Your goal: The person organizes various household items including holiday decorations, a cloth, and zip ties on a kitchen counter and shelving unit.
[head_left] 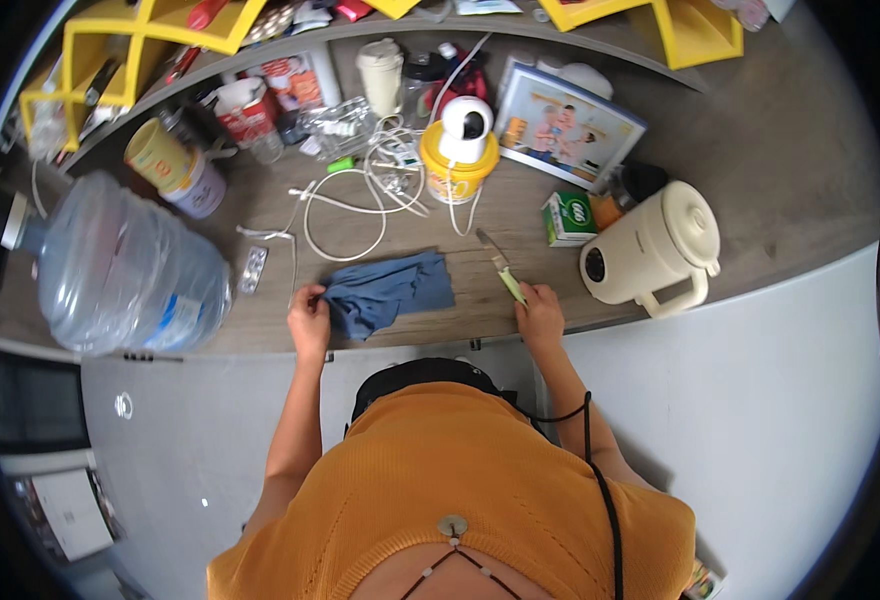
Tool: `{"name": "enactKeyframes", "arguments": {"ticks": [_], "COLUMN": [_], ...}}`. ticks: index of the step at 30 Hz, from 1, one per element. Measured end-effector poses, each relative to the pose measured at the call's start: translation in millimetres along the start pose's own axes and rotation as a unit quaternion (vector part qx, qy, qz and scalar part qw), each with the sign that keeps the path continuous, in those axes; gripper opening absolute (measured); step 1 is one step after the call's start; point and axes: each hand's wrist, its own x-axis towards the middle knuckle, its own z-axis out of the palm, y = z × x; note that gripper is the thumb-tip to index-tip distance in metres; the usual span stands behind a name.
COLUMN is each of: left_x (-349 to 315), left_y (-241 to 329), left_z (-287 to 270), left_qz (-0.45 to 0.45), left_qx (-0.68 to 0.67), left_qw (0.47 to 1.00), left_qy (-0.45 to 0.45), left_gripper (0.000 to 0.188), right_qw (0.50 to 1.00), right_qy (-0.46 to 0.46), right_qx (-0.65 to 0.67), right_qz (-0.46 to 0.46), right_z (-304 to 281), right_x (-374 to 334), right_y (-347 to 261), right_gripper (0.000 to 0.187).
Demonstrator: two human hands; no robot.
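Observation:
A crumpled blue cloth (pixel 385 292) lies on the wooden desk near its front edge. At its left end, my left hand (pixel 308 318) has its fingers closed on the fabric. To the right of the cloth and apart from it, my right hand (pixel 540 315) grips a small knife (pixel 511 284) by its light green handle. The blade points away from me and to the left, low over or on the desktop; I cannot tell which.
A large clear water bottle (pixel 125 270) lies on the left, a cream electric kettle (pixel 650 245) stands on the right. Behind are tangled white cables (pixel 360 235), a small white camera (pixel 465 130) on a yellow tub (pixel 455 180), a green box (pixel 568 218) and a framed picture (pixel 568 125).

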Motion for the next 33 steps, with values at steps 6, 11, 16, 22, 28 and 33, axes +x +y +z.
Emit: {"name": "enactKeyframes", "arguments": {"ticks": [6, 11, 16, 22, 28, 33], "left_x": [13, 23, 26, 37, 33, 34], "left_y": [18, 13, -2, 8, -23, -30], "left_z": [-16, -6, -17, -12, -35, -62], "left_qz": [0.047, 0.107, 0.111, 0.087, 0.058, 0.085], "left_qx": [0.013, -0.058, -0.084, -0.114, -0.116, -0.058], "left_qw": [0.997, 0.989, 0.987, 0.98, 0.986, 0.994], "left_qy": [-0.057, -0.087, -0.086, -0.138, -0.101, -0.043], "left_gripper": [0.016, 0.014, 0.012, 0.012, 0.012, 0.011], "right_qw": [0.999, 0.997, 0.993, 0.992, 0.988, 0.973], "right_qy": [-0.031, -0.038, -0.054, -0.048, -0.087, -0.139], "right_qx": [0.001, -0.018, 0.027, 0.077, 0.124, 0.175], "right_qz": [0.029, 0.07, 0.102, 0.093, 0.012, -0.053], "right_z": [-8, -25, -28, -33, -13, 5], "right_x": [0, -6, 10, 1, 18, 36], "right_y": [-22, -19, -39, -56, -90, -121], "right_gripper": [0.036, 0.035, 0.033, 0.03, 0.027, 0.021]}}
